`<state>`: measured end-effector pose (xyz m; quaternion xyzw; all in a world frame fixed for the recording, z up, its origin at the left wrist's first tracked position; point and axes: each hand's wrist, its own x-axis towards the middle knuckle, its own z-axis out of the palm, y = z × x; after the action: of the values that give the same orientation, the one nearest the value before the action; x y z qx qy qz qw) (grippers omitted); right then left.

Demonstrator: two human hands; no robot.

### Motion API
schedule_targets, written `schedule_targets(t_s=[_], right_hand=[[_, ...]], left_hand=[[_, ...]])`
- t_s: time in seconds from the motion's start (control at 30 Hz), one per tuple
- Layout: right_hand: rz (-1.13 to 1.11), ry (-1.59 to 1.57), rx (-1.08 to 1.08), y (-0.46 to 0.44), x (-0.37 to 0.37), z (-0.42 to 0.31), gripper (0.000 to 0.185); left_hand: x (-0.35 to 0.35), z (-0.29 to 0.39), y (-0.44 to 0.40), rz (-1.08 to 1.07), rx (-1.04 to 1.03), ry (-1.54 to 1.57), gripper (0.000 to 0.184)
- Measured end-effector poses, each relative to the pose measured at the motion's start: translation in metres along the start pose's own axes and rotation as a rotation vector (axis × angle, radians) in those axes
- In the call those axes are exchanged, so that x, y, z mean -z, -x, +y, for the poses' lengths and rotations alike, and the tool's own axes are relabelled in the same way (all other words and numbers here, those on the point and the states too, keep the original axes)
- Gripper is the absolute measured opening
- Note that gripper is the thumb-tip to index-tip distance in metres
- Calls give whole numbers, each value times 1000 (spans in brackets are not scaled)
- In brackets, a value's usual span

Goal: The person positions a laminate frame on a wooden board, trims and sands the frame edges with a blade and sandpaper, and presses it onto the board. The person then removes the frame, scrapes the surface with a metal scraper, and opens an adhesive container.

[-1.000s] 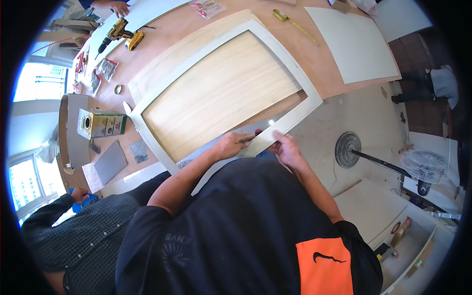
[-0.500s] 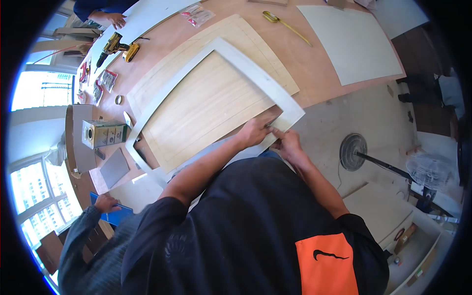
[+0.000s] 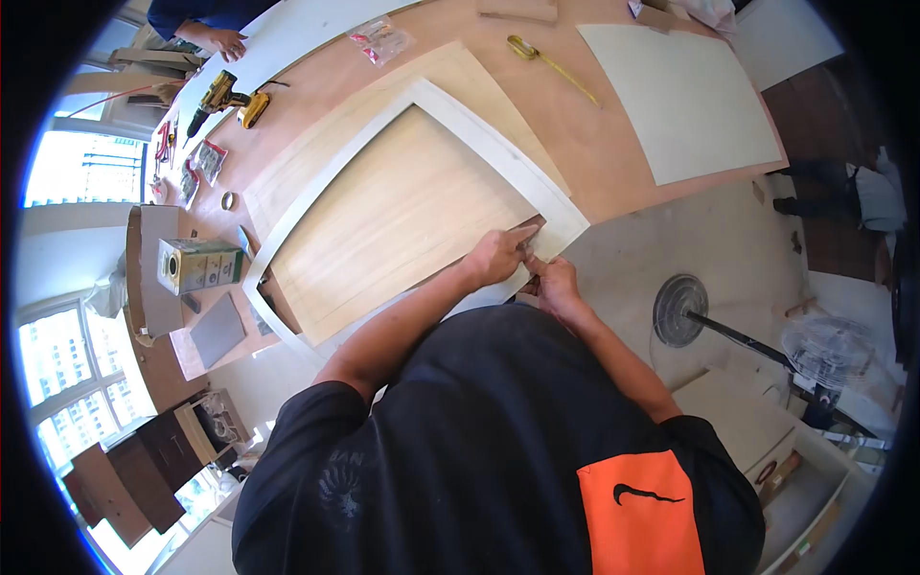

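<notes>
Right hand (image 3: 559,283) pinched white flat rectangular frame (image 3: 498,156) at 4 o'clock, likely steadying it; left hand (image 3: 492,259) alongside, mostly closed, contents unclear. Near rail overhung pink-brown wooden bench (image 3: 575,144), probably for finger access; pale plywood sheet (image 3: 412,211) lay beneath.

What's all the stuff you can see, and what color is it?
Frame: one, white, over wood sheet
Wood sheet: at least one, tan, on workbench
Workbench: one, light brown, centre
Cordless drill: one, yellow-black, upper left
Tape measure: one, yellow, top
Panel: one, white, upper right
Metal can: one, multicoloured, left
Fan: one, greyish, right
Co-worker's hand: one, top left
Person's hands: two, left and right, at frame
</notes>
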<state>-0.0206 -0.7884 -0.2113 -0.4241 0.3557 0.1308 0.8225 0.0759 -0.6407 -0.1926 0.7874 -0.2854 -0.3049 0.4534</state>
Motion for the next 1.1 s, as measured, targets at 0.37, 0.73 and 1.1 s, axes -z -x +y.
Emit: schedule_targets(t_s=[0.37,0.73,1.1], right_hand=[[19,-227,-9,0,2,-21,25],[73,-56,195,-23,16,-15,26],[104,-161,237,-12,19,-4,26]], left_hand=[[23,-22,56,-85,125,142,46],[11,-10,32,-32,-13,-53,50],[8,-12,37,-81,-143,-154,48]])
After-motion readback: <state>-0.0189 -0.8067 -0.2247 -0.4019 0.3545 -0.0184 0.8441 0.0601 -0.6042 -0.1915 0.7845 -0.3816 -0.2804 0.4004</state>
